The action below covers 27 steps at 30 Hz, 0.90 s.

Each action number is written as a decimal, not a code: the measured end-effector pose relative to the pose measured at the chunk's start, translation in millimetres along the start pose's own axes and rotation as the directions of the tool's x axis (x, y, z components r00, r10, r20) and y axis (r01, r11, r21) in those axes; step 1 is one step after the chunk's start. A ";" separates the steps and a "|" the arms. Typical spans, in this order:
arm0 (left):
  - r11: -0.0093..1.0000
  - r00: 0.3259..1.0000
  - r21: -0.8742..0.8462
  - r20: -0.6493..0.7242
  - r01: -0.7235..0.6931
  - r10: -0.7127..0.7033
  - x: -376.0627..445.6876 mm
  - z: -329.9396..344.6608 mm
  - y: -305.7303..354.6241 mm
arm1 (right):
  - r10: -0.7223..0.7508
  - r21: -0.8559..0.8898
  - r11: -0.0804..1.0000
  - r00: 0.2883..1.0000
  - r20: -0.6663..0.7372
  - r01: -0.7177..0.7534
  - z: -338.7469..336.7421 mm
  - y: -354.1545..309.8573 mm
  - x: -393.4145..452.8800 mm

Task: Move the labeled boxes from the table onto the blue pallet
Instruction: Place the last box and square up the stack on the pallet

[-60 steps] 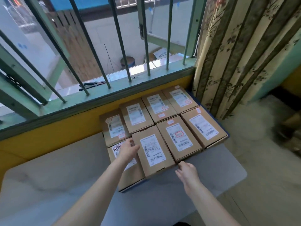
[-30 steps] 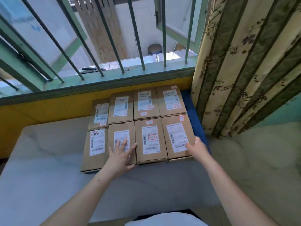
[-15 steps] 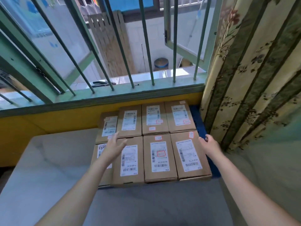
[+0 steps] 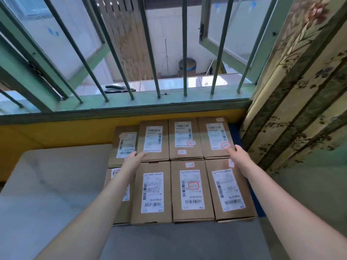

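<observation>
Several brown labeled boxes (image 4: 191,192) lie flat in two rows against the yellow wall, on the blue pallet (image 4: 235,132), which shows only as a strip along their right side. My left hand (image 4: 134,159) rests flat at the near left corner of a far-row box (image 4: 153,140). My right hand (image 4: 238,156) touches the right edge of the far right box (image 4: 216,136), fingers spread. Neither hand holds a box. The two leftmost boxes (image 4: 124,145) sit lower than the others.
A grey marbled table (image 4: 52,182) lies left of and in front of the boxes. A barred green window (image 4: 131,102) stands behind them. A flowered curtain (image 4: 293,102) hangs at the right. Pliers (image 4: 117,89) lie on the outer sill.
Both hands have moved away from me, from the near row of boxes to the far row. The view has shifted closer over the boxes.
</observation>
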<state>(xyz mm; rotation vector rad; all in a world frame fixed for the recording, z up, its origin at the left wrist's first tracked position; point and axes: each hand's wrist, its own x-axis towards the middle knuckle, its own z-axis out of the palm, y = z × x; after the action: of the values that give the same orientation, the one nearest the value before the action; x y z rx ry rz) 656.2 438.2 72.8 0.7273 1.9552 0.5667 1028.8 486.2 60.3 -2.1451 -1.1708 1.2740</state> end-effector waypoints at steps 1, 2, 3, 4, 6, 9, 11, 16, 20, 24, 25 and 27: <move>1.000 1.000 0.004 0.018 -0.012 0.012 -3.2 -3.5 3.4 | 0.013 0.010 1.000 1.000 -0.003 -0.013 -0.4 -0.9 0.6; 1.000 0.999 -0.002 0.027 -0.021 0.021 -3.1 -8.5 4.1 | 0.022 0.015 1.000 1.000 -0.014 -0.022 -0.1 -2.7 1.4; 0.999 0.999 0.001 0.017 -0.034 0.034 -2.6 -14.8 3.3 | 0.027 0.010 1.000 0.999 -0.032 -0.027 1.2 -4.9 2.1; 0.999 0.999 0.018 -0.014 -0.046 0.046 -1.9 -21.8 1.3 | 0.025 -0.004 1.000 0.998 -0.057 -0.025 3.5 -7.5 2.9; 0.999 0.993 0.025 -0.106 -0.044 0.047 -1.3 -42.0 -4.8 | 0.033 -0.033 0.999 0.992 -0.121 -0.037 7.6 -13.3 3.3; 0.998 0.983 -0.055 -0.177 0.043 -0.052 6.4 -73.3 -19.8 | 0.081 -0.026 0.996 0.983 -0.164 -0.086 13.0 -10.2 6.7; 0.963 0.974 -0.226 -0.138 0.146 -0.180 11.3 -82.9 -26.4 | 0.107 -0.025 0.993 0.983 -0.148 -0.112 15.4 -5.9 8.8; 0.933 0.979 -0.304 -0.009 0.193 -0.206 17.3 -84.1 -35.5 | 0.081 -0.021 0.996 0.987 -0.136 -0.085 20.0 -0.2 13.7; 0.948 0.978 -0.251 -0.013 0.197 -0.207 56.1 -81.7 -64.9 | 0.103 0.054 0.994 0.987 -0.120 -0.097 18.0 -1.5 13.1; 0.942 0.971 -0.266 -0.069 0.203 -0.229 62.3 -74.5 -65.9 | 0.145 0.106 0.985 0.986 -0.078 -0.136 15.4 0.3 16.9; 0.944 0.967 -0.259 -0.097 0.205 -0.236 85.1 -71.9 -79.0 | 0.152 0.113 0.983 0.986 -0.068 -0.144 14.8 2.2 18.6; 0.950 0.958 -0.221 -0.131 0.223 -0.255 120.0 -65.6 -99.5 | 0.159 0.124 0.981 0.985 -0.063 -0.151 12.5 8.7 24.9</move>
<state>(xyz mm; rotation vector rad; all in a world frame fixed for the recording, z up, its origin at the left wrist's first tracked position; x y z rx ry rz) 526.8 444.0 -35.9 0.3170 2.0570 0.6793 1028.2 500.3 34.7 -2.2101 -0.8906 1.2842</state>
